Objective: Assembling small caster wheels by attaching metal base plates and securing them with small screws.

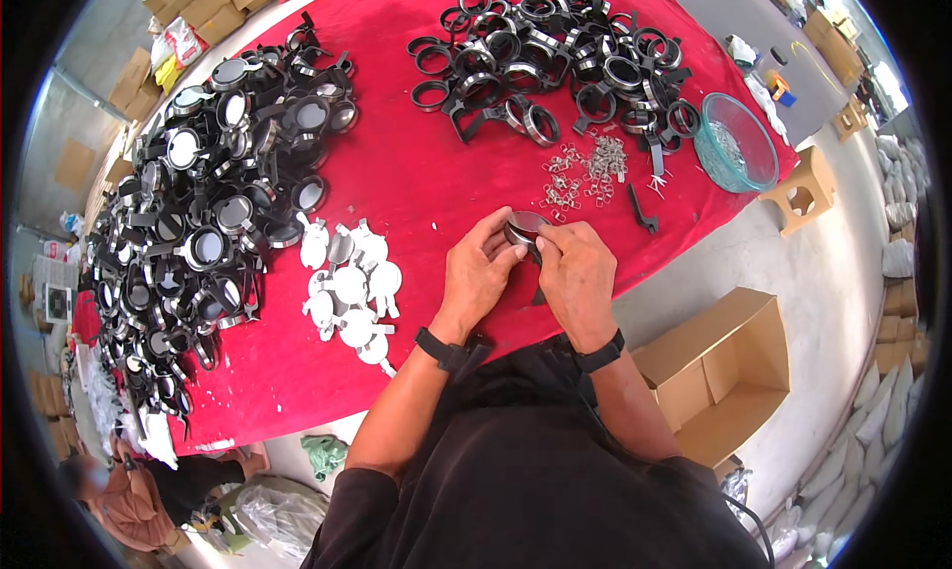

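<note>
Above the red cloth, both hands hold a round black-rimmed piece with a shiny disc between them. My left hand grips its left edge with thumb and fingers. On the other side, my right hand has thumb and fingertips closed at the disc's right rim. A dark narrow part shows below the disc, partly hidden by the fingers. White round pieces with short tabs lie to the left of my left hand. Just beyond my right hand are small metal clips in a loose heap and a black handle-shaped part.
A large pile of black-rimmed discs covers the left of the red cloth. Black rings with handles are heaped at the back. A blue-green clear bowl sits by the right edge. Below stands an open cardboard box. Another person sits lower left.
</note>
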A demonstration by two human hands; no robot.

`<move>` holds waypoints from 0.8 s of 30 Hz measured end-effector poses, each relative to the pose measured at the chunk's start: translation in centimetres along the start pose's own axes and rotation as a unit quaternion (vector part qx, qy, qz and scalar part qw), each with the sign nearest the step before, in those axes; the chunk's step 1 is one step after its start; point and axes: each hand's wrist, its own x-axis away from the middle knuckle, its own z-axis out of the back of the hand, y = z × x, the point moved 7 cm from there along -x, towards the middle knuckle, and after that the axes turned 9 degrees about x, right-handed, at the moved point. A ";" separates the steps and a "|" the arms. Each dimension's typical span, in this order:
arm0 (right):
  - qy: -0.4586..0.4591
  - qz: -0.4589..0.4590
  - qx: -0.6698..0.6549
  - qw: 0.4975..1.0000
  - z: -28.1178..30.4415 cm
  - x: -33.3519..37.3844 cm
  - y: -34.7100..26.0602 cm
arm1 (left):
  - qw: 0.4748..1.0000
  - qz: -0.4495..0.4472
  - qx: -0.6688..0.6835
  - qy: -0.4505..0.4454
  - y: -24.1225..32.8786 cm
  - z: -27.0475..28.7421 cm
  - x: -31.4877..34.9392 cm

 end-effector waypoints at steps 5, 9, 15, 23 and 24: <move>0.010 0.009 0.004 1.000 0.1 0.3 0.1 | 1.000 0.002 -0.004 0.009 -0.5 0.2 0.2; 0.002 -0.004 0.005 1.000 0.1 1.0 0.0 | 1.000 0.012 0.018 -0.007 -0.9 0.0 0.6; 0.003 0.007 0.015 1.000 0.3 1.3 -0.6 | 1.000 0.016 0.002 -0.012 -0.8 -0.2 0.5; 0.016 -0.005 0.018 1.000 0.5 1.6 -0.3 | 0.998 -0.004 -0.062 0.017 -0.4 -0.6 0.9; 0.023 -0.003 0.017 1.000 0.3 1.8 -0.2 | 0.999 -0.008 -0.038 0.018 -0.5 -0.5 0.8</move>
